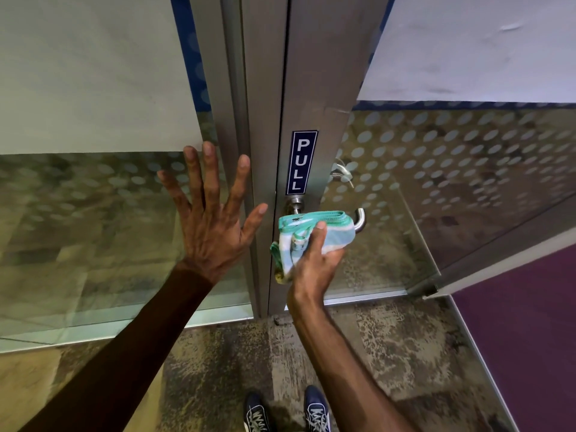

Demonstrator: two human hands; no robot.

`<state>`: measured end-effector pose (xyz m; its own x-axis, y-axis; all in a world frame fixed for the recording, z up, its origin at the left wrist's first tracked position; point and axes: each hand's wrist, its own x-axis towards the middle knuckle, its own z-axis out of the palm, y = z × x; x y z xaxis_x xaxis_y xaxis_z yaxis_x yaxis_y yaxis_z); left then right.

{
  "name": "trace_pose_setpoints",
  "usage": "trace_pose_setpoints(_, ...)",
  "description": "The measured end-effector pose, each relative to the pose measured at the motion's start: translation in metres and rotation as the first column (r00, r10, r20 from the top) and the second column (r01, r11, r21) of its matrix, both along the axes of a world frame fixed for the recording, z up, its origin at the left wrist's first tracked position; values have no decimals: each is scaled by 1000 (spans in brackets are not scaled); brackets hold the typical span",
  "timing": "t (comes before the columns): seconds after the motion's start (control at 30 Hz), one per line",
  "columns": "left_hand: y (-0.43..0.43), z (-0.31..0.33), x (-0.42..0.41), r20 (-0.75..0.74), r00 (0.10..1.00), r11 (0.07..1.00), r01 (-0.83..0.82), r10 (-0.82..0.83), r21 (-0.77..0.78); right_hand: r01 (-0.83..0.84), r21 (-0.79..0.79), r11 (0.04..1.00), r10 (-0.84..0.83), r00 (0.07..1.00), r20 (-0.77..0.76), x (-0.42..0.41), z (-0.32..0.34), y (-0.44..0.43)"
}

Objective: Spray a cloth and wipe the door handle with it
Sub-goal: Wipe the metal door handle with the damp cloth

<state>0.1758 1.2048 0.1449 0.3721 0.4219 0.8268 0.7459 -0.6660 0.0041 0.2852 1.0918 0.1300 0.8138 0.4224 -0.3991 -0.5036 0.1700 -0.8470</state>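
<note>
Shiny metal door handle (pixel 360 220), soft woven cloth (pixel 333 232), brushed metal door frame (pixel 311 73), frosted dotted glass (pixel 467 157)

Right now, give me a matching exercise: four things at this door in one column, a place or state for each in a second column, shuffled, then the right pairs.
Things:
1. left hand
2. right hand
3. cloth
4. PULL sign

Places or states:
A. wrapped over the door handle
B. fixed upright on the door frame, above the handle
C. open, fingers spread, at the glass panel
D. closed around the cloth

Pairs: 1-C, 2-D, 3-A, 4-B
</note>
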Motion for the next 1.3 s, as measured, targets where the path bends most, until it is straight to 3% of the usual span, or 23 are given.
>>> trace_pose_setpoints(0.1,1,0,1,-4,1000,1000,18,-18,-6,-90,-73,993,96,992,86,0,1,-7)
trace_pose_setpoints(0.23,1,1,3,-1,999,999,35,-35,-16,-283,-56,957,287,953,95,2,0,-25)
trace_pose_setpoints(0.37,-2,4,6,36,999,1000,13,-13,-13,-409,114,905,424,890,-168,11,1,-62)
trace_pose_setpoints(0.43,-2,5,7,44,999,1000,7,-7,-3,-438,278,855,513,795,-324,22,5,-87)
trace_pose_setpoints(0.5,-2,6,7,49,999,1000,2,-2,0,-452,347,822,565,729,-388,32,14,-109)
trace_pose_setpoints(0.53,-2,5,8,51,999,1000,4,-4,-2,-454,358,816,571,733,-369,35,20,-115)
trace_pose_setpoints(0.6,-1,5,7,52,999,1000,8,-7,-8,-419,262,869,480,842,-245,43,30,-122)
trace_pose_setpoints(0.67,-2,6,6,49,999,1000,9,-8,-13,-348,47,936,340,932,123,53,47,-124)
trace_pose_setpoints(0.7,-3,6,6,47,999,1000,8,-7,-14,-313,-64,948,314,877,364,56,58,-123)
trace_pose_setpoints(0.73,-3,7,5,45,999,1000,4,-3,-13,-262,-175,949,315,758,572,60,66,-120)
trace_pose_setpoints(0.8,-5,9,3,35,999,1000,2,-2,-15,-59,-386,921,382,344,858,71,64,-108)
trace_pose_setpoints(0.87,-8,11,1,24,1000,1000,0,1,-21,159,-471,868,491,-127,862,77,46,-83)
trace_pose_setpoints(0.93,-11,11,0,17,1000,999,-2,3,-35,280,-476,834,551,-381,742,72,24,-57)
trace_pose_setpoints(1.07,-15,10,-2,4,1000,999,-20,21,-41,357,-319,878,478,-619,623,57,-14,-31)
trace_pose_setpoints(1.3,-19,8,0,-8,1000,998,-16,16,-62,341,-240,909,417,-726,547,71,-20,-16)
